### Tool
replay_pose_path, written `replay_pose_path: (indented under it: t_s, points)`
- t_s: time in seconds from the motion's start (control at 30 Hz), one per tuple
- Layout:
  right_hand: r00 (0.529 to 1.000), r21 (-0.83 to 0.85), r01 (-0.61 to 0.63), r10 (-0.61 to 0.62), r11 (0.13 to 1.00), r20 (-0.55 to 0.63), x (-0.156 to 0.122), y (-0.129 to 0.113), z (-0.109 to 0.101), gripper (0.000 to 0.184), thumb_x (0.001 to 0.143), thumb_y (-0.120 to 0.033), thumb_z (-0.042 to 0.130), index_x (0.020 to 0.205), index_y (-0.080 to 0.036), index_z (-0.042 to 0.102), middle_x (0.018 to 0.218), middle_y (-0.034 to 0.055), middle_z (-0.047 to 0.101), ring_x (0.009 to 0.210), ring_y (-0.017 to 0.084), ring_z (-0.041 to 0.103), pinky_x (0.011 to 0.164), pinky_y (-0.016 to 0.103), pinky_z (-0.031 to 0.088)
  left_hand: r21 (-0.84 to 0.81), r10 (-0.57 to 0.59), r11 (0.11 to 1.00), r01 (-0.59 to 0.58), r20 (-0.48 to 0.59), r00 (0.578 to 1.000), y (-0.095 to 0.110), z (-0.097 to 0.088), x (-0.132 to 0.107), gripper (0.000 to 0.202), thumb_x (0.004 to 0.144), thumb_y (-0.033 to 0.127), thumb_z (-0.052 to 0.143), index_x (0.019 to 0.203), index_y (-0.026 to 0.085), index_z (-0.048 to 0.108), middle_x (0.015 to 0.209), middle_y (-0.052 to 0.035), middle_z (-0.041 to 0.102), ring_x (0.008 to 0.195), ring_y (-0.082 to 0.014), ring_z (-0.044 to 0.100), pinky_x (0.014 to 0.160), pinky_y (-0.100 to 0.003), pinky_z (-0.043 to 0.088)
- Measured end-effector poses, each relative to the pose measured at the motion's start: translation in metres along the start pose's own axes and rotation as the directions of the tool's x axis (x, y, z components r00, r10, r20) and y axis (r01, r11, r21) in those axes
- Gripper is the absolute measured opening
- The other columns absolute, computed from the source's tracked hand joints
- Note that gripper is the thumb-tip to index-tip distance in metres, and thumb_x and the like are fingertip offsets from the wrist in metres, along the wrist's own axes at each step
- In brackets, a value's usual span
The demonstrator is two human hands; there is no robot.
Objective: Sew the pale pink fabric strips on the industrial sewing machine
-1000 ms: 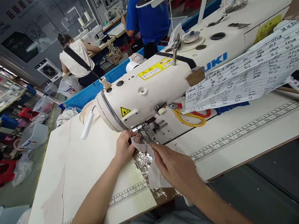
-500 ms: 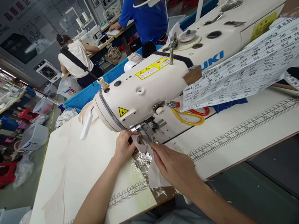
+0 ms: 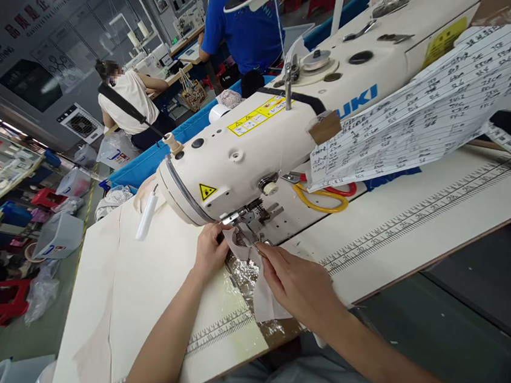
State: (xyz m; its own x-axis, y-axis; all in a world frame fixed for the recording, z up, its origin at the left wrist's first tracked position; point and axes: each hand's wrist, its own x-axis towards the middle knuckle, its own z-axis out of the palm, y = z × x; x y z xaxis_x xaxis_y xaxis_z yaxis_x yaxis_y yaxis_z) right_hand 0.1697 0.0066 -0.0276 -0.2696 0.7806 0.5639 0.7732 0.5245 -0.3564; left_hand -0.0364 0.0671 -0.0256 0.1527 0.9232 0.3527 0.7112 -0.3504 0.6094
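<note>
A cream JUKI sewing machine (image 3: 260, 143) stands on a pale table (image 3: 146, 277). A small strip of white fabric (image 3: 263, 296) lies under its presser foot (image 3: 245, 224) and runs toward me over a shiny patch of tape. My left hand (image 3: 209, 249) pinches the strip's far end just left of the needle, fingers closed on it. Flat on the fabric just right of the foot rests my right hand (image 3: 298, 281), fingertips pressing the cloth down.
Yellow-handled scissors (image 3: 323, 200) lie behind the machine's arm under a printed paper sheet (image 3: 424, 105). A white handle (image 3: 145, 216) hangs at the machine's left. Printed rulers mark the table. Two other people sit at machines further back; bins and red stools stand on the left.
Both hands stay on the fabric at the presser foot, barely shifted. The view has drifted slightly down and right.
</note>
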Motion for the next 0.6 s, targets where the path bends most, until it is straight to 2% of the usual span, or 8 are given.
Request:
replay_pose_path:
  t_s: [0.43, 0.6]
  points:
    - [0.998, -0.041, 0.011, -0.009, 0.999, 0.056, 0.0002, -0.0007, 0.0023, 0.032, 0.102, -0.017, 0.038, 0.118, -0.012, 0.065, 0.095, 0.0084, 0.075, 0.073, 0.017, 0.069, 0.055, 0.029, 0.048, 0.034, 0.08, 0.996, -0.081, 0.037, 0.996, -0.0003, -0.0027, 0.0001, 0.008, 0.088, 0.028, 0.063, 0.091, 0.021, 0.066, 0.09, -0.0056, 0.07, 0.085, -0.0214, 0.065, 0.076, -0.033, 0.051]
    - [0.997, -0.059, 0.08, -0.079, 0.995, 0.02, 0.0006, -0.0008, 0.0009, 0.031, 0.101, -0.013, 0.038, 0.115, -0.01, 0.065, 0.097, 0.0091, 0.075, 0.078, 0.017, 0.071, 0.055, 0.028, 0.047, 0.07, 0.027, 0.997, -0.031, 0.05, 0.998, -0.0012, -0.0009, 0.0008, 0.006, 0.086, 0.027, 0.065, 0.089, 0.021, 0.066, 0.088, -0.0051, 0.07, 0.083, -0.0211, 0.065, 0.074, -0.033, 0.05]
